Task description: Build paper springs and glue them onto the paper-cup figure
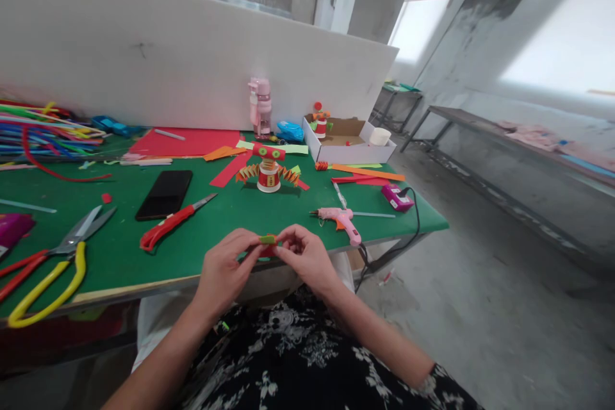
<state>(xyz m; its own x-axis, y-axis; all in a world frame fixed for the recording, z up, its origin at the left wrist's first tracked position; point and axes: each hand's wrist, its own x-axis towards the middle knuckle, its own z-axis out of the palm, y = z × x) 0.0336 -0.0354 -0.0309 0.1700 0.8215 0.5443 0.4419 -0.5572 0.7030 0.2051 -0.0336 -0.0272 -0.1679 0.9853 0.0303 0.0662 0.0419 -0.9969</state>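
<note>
Green and orange paper, a small folded piece, is being pinched between both hands just off the near edge of the desk, above the person's lap, where the fingers can work it without anything underneath getting in the way. The left hand is gripping it from nine o'clock and the right hand from three o'clock, fingertips meeting on the piece so that it is being held taut between them. At twelve o'clock from the hands a finished paper-cup figure with pleated orange arms is standing upright, facing the person, seemingly serving as a pattern. A pink glue gun is lying on its side at two o'clock, near the right hand, its cord running off the desk edge. A red utility knife and a black phone are lying at ten o'clock, and the scissors are resting well apart at nine o'clock. A white box holding another figure is sitting at one o'clock by the white board.
</note>
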